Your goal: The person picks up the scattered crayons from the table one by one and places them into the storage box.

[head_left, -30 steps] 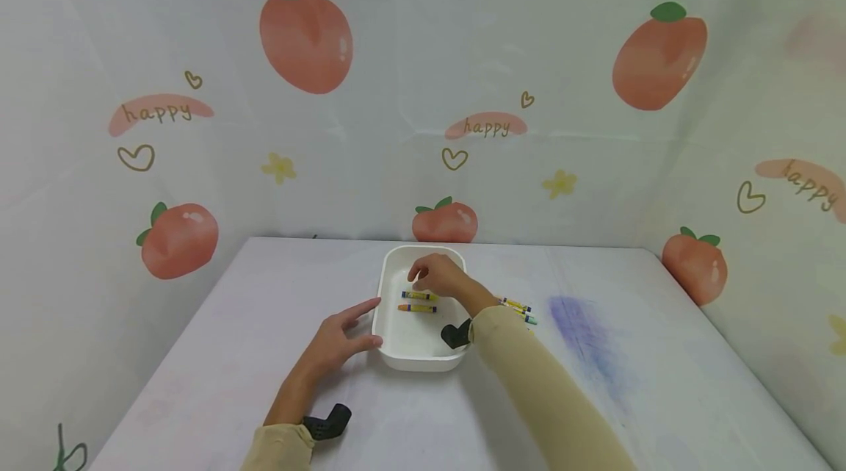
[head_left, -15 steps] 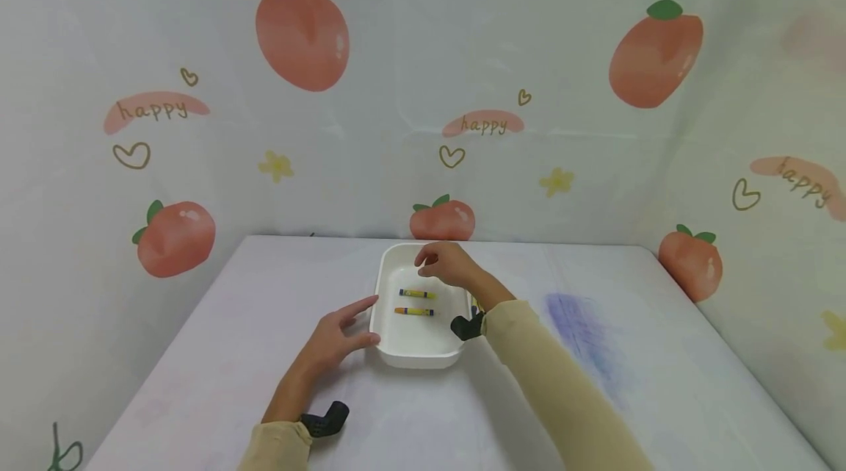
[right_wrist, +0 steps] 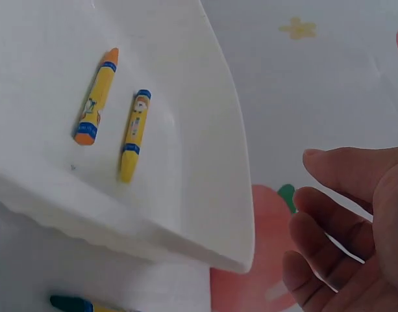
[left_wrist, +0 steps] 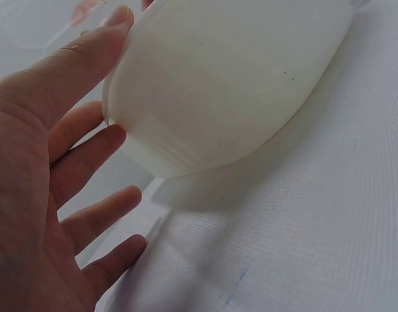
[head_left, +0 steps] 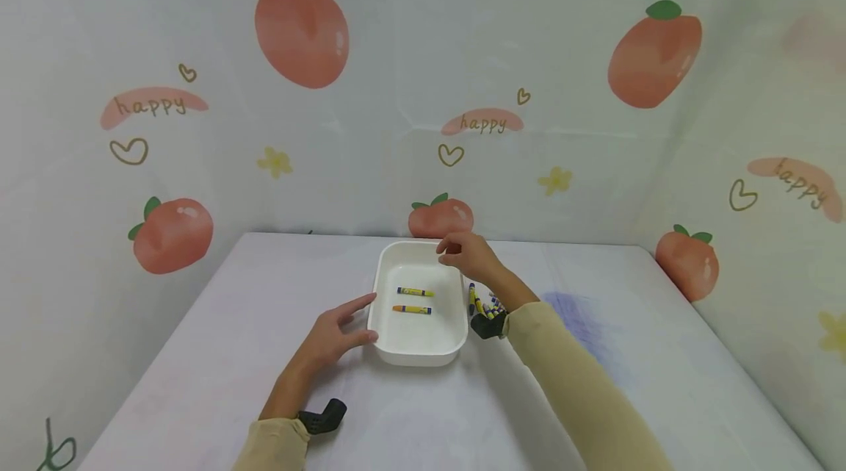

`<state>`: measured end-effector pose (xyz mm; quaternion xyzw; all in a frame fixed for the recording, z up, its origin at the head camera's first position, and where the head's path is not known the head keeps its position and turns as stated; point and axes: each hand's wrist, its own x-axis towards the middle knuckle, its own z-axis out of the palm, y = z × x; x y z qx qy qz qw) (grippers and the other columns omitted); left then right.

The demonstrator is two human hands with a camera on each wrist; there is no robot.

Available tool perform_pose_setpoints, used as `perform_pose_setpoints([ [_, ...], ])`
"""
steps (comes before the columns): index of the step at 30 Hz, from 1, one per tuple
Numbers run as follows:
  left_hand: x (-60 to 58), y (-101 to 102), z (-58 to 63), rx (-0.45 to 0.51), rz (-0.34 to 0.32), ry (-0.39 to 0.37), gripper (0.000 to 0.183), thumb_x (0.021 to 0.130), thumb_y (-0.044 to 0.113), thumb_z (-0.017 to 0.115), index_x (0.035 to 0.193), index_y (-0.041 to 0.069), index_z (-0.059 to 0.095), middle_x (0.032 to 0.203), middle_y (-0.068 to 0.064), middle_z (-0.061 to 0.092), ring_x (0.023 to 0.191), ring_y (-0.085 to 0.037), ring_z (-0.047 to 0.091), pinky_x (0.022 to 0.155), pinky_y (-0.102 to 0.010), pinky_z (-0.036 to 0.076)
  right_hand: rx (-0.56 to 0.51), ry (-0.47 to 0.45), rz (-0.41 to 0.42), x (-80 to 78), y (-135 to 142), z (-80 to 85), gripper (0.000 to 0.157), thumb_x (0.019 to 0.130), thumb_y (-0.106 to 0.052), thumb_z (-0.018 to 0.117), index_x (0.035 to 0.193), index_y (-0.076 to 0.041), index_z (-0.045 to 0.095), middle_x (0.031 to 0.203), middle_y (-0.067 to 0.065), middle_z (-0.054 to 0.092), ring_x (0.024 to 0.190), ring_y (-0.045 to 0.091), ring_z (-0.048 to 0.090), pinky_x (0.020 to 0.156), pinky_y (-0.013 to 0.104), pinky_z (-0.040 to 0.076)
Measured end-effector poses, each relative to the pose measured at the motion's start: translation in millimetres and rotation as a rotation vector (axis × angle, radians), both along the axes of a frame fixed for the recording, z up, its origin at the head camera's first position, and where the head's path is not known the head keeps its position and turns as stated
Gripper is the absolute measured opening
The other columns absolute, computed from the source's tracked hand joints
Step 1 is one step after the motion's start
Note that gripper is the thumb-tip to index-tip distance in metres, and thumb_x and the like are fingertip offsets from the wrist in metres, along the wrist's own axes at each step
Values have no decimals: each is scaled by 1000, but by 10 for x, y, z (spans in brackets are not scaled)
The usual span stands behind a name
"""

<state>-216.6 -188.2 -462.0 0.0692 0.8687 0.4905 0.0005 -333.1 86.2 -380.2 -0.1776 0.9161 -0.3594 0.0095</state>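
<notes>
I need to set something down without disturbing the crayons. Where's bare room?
Bare: the table left of the left hand and right of the right sleeve; the near end of the tray, this side of the orange crayon. Crowded: outside the tray's right wall, where loose crayons cluster.

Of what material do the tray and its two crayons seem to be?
The tray: probably plastic, smooth with faint sheen; its rounded walls look moulded. Orange-tipped crayon and yellow-tipped crayon: apparently wax or oil pastel, judging by solid-coloured ends; the smooth printed wrappers are likely paper.
</notes>
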Motion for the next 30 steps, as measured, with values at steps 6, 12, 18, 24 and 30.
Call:
perform_pose_setpoints([
  [6,13,-11,-6,3,-2,-8,67,79,33,81,140,26,55,148,-8,45,132,-42,42,105,-60,35,-14,-3,-37,-8,197,-66,10,90,-13,69,99,-10,68,91,3,63,85,21,58,71,32,52],
  [12,20,-15,-3,-1,0,3,67,78,34,81,140,25,55,147,-8,46,131,-42,43,104,-61,36,-17,2,-41,9,375,-137,11,89,-13,69,100,-9,68,90,4,63,83,21,58,71,34,52],
  [18,13,-1,-14,10,1,-4,67,78,34,81,140,26,55,148,-7,44,132,-42,41,104,-61,35,24,-10,-48,36,541,-211,16,89,-12,69,103,-5,68,88,4,63,82,21,58,72,36,52],
  [24,10,8,-3,24,-11,1,67,79,32,81,140,25,55,148,-6,45,134,-40,40,106,-60,33,70,-84,-69,41,684,-325,19,90,-10,68,107,-3,67,92,7,62,84,23,57,72,36,52],
  [30,1,5,-19,20,-10,8,67,79,32,81,140,24,55,148,-7,45,133,-41,41,105,-61,34,115,-128,-107,32,832,-459,17,89,-13,69,105,-6,68,93,7,61,83,23,56,75,38,51],
])
